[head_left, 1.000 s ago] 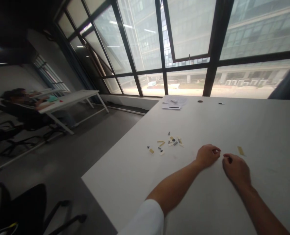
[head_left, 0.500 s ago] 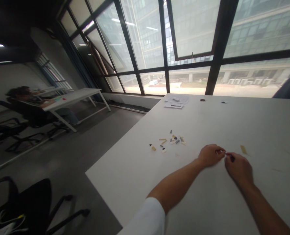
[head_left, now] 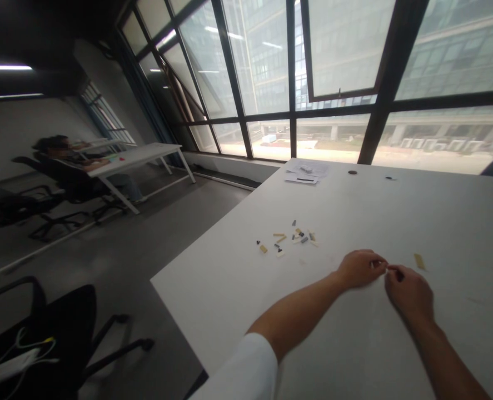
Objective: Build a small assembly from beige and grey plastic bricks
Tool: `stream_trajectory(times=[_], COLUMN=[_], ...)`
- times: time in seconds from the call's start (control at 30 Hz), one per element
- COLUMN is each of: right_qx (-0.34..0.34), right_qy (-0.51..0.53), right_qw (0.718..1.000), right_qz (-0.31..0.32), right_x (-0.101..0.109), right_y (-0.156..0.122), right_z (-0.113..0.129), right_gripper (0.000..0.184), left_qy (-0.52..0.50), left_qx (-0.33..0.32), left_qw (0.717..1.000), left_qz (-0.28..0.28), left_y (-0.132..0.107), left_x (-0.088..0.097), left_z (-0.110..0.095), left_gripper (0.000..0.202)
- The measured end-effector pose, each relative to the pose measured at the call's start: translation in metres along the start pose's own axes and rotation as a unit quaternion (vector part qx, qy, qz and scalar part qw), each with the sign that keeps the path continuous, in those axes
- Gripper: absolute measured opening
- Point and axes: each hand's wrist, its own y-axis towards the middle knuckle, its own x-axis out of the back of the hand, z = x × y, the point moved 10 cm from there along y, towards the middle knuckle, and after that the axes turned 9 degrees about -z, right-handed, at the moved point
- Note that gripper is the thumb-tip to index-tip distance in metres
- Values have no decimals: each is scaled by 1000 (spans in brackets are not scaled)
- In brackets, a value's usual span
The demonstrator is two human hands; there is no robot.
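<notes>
Tiny piece point(head_left: 386, 269) pinched between closed fingers of left hand point(head_left: 360, 268) and right hand point(head_left: 408, 291), fingertips now together, earlier apart.

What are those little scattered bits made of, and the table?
The little bits look like hard plastic: flat tan, grey and black colours, straight edges, though too small to be sure. The table seems matt white laminate: smooth, even, with soft window glare.

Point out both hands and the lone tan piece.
left hand point(head_left: 360, 268): head view, back of the hand.
right hand point(head_left: 411, 291): head view, back of the hand.
tan piece point(head_left: 419, 261): head view, its middle.
</notes>
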Motion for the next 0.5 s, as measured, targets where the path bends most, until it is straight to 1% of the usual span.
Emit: stream_trajectory(times=[0.13, 0.23, 0.37, 0.5], right_qx=[-10, -27, -49, -49], right_qy=[2, 6, -1, -6], right_qw=[1000, 999, 998, 998], right_qz=[11, 19, 30, 32], right_x=[-1, -1, -1, -2], right_y=[-1, -2, -2, 0], right_z=[-2, -3, -5, -5], right_gripper=[37, 36, 34, 33], left_qy=[29, 39, 39, 25], left_qx=[-19, -23, -6, 11], left_qw=[999, 998, 999, 1000], left_qz=[25, 34, 28, 13], left_y=[-4, -5, -4, -2], left_x=[-4, -4, 0, 3], left_z=[-5, -7, -4, -2], left_gripper=[33, 35, 34, 31])
